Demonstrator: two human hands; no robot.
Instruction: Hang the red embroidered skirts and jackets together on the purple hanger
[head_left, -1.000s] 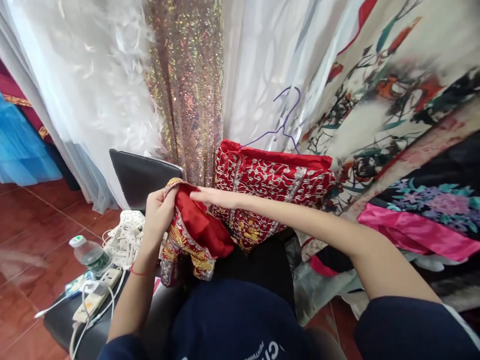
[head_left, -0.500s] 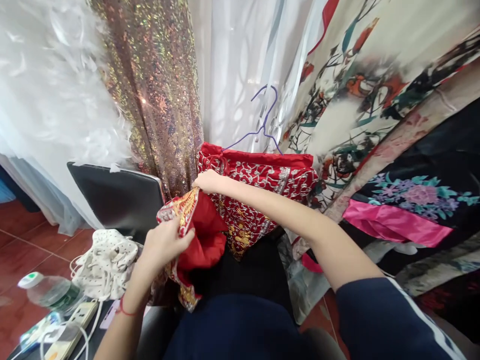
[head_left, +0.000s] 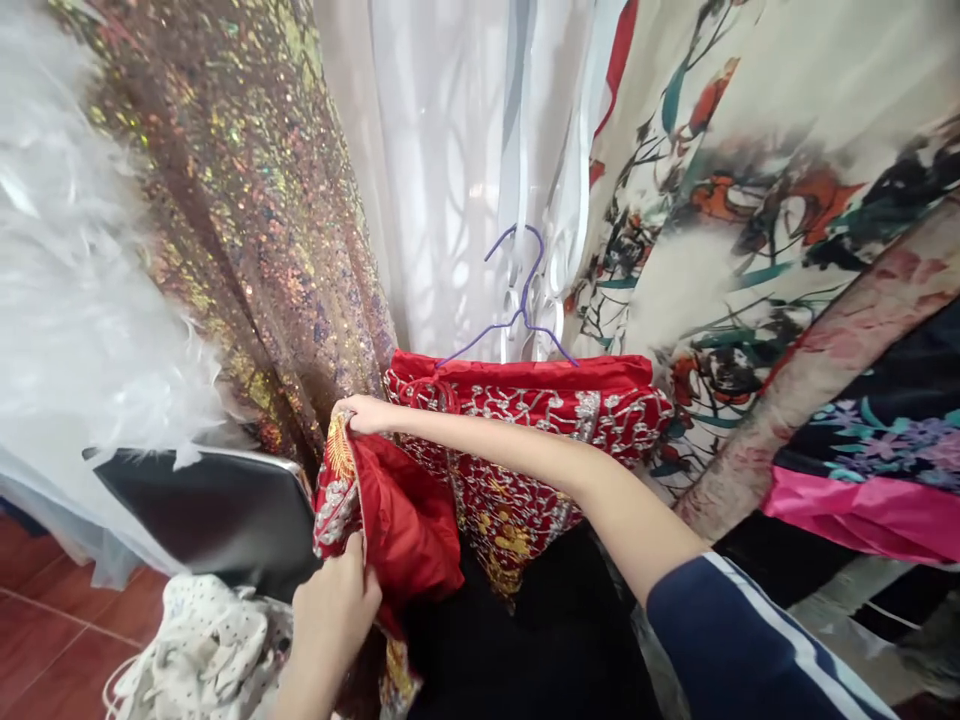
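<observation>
A red garment with gold and silver embroidery hangs on a purple hanger in front of me. My right hand pinches the upper edge of a loose fold of it, showing the plain red lining. My left hand grips the lower embroidered edge of the same fold, near the bottom of the view. Both hands pull the fold away from the hanging part.
A sequined gold dress, white feathered fabric and sheer white cloth hang behind. Floral printed robes fill the right. A black chair back and a spotted white bag sit at lower left.
The view has swung right and up, and the bottle and power strip have left the frame. My right hand moved to the fold's top edge; my left hand dropped lower on it.
</observation>
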